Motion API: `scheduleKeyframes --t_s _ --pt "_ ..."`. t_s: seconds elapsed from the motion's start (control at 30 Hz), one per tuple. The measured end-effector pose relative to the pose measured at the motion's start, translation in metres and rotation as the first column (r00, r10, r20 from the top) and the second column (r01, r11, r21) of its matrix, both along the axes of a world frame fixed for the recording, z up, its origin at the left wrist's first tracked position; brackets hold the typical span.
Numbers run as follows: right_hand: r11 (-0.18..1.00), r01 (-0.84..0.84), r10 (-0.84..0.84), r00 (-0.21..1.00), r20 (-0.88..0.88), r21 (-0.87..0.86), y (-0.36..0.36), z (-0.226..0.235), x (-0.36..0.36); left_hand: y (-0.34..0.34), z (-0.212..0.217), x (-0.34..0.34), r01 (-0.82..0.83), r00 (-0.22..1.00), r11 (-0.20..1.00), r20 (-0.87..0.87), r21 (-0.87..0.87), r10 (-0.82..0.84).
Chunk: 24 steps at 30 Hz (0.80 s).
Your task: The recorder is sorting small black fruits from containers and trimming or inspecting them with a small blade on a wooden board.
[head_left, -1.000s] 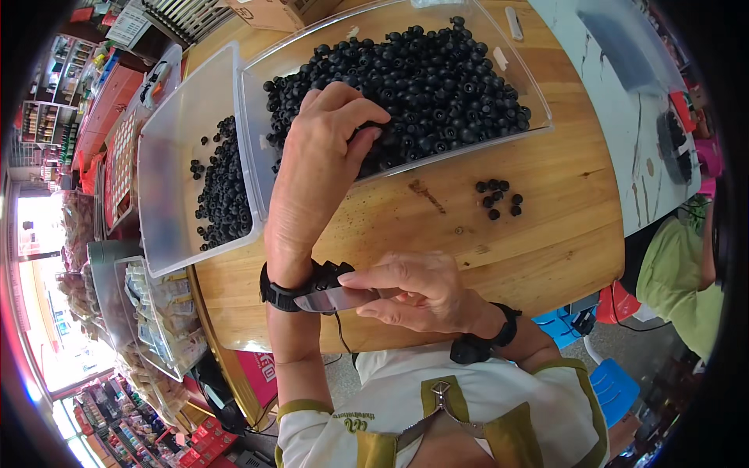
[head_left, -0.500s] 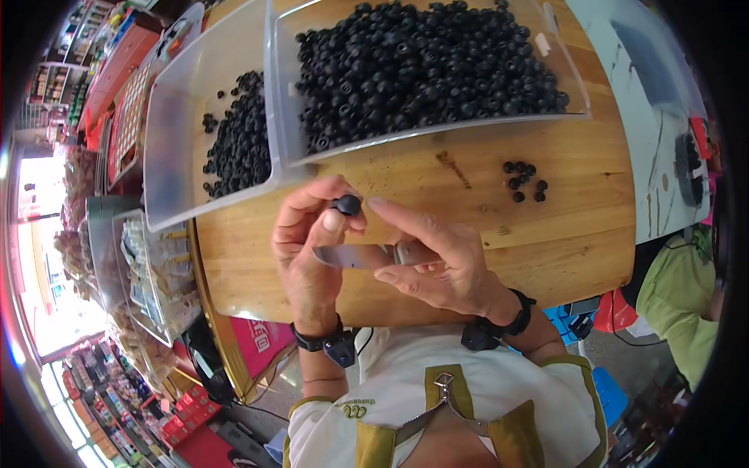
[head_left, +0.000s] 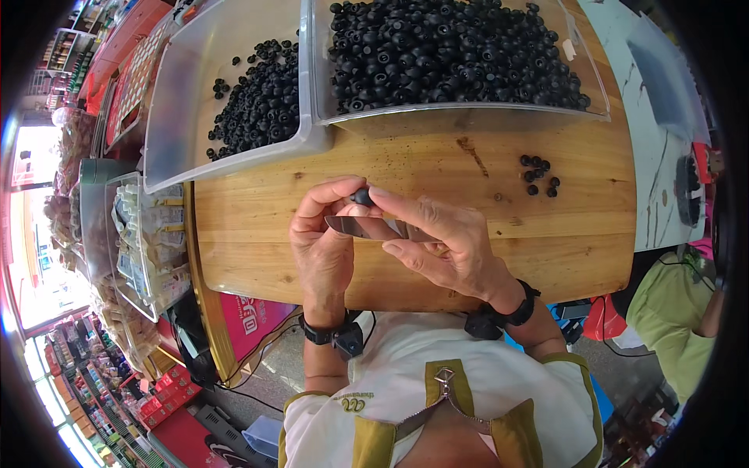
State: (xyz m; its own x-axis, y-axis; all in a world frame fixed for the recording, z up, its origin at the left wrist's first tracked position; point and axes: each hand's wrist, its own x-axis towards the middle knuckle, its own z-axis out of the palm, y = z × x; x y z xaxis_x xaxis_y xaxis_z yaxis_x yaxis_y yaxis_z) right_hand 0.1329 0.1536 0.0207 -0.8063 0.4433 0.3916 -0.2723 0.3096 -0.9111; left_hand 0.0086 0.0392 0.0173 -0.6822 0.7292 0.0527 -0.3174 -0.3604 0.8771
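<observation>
Between the thumb and fingers of my left hand (head_left: 322, 248) is a small round black piece (head_left: 362, 196), like a bead or cap. My right hand (head_left: 462, 251) grips a knife (head_left: 355, 226), its shiny blade pointing left just below the piece; the handle is mostly hidden in my palm. My right index fingertip reaches the side of the black piece. Beyond my hands stand two clear plastic bins: the left bin (head_left: 226, 173) holds a smaller heap of black pieces, and the right bin (head_left: 468, 108) is heaped with many more.
Several loose black pieces (head_left: 533, 175) lie on the wooden table (head_left: 562, 242), right of my hands. A marble-patterned surface (head_left: 655, 187) adjoins at the right, with a person in green (head_left: 671, 312) beside it. Left of the table is a clear container of packets (head_left: 148, 242).
My right index finger has closed in on the black piece, and the knife has come nearer to it. The bins and table have shifted up and right in view.
</observation>
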Motion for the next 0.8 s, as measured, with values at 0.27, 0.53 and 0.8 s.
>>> scheduleKeyframes --t_s 0.27,0.53,0.8 --pt "0.991 0.054 -0.057 0.998 0.024 0.122 0.0032 0.0012 -0.0001 -0.0038 -0.0105 -0.0028 -0.014 0.993 0.998 0.115 0.058 0.007" --pt "0.993 0.079 -0.082 0.996 0.026 0.085 0.0038 -0.0021 -0.0015 -0.0079 -0.0119 -0.0001 0.064 0.968 0.995 0.24 0.074 -0.08" --pt "0.996 0.066 -0.068 0.997 0.031 0.062 0.002 -0.0015 -0.001 -0.0109 -0.0126 0.0004 0.076 0.966 0.994 0.242 0.077 -0.093"
